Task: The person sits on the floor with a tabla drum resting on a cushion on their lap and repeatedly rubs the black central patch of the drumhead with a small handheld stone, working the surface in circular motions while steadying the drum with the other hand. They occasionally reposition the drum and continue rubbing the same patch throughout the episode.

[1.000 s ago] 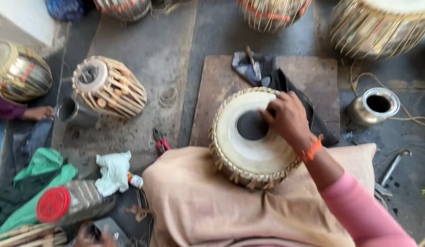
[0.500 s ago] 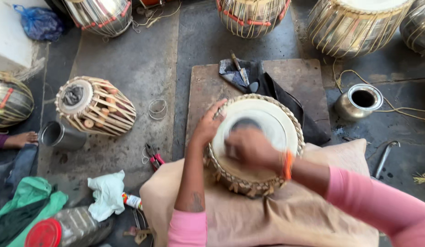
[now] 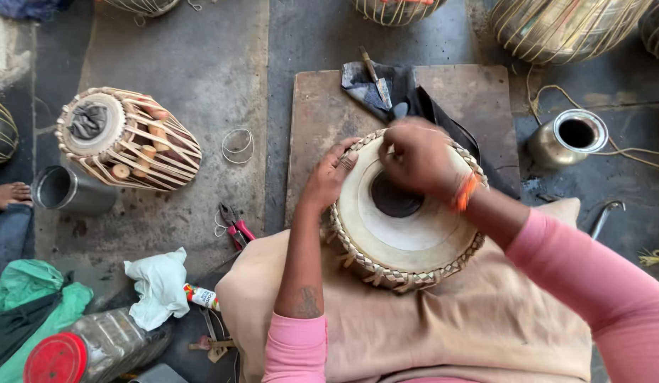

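A tan cloth [image 3: 443, 333] covered the person's lap, and the drum [image 3: 404, 213] rested on it, its pale head with the black centre spot facing up. The left hand [image 3: 329, 177] gripped the drum's braided left rim, fingers curled against the edge. The right hand [image 3: 418, 159] lay over the far part of the head, fingers bunched together; whether they pinched anything could not be told. Judgement: the drum sat on soft cloth and was braced from one side only, so hard pressure from the right hand could tip or roll it off the lap. Beyond lay a wooden board [image 3: 322, 106] with a dark rag [image 3: 407, 99]; red-handled pliers [image 3: 233, 225] to the left; a second laced drum [image 3: 124, 142] farther left; a metal pot [image 3: 567, 138] to the right.
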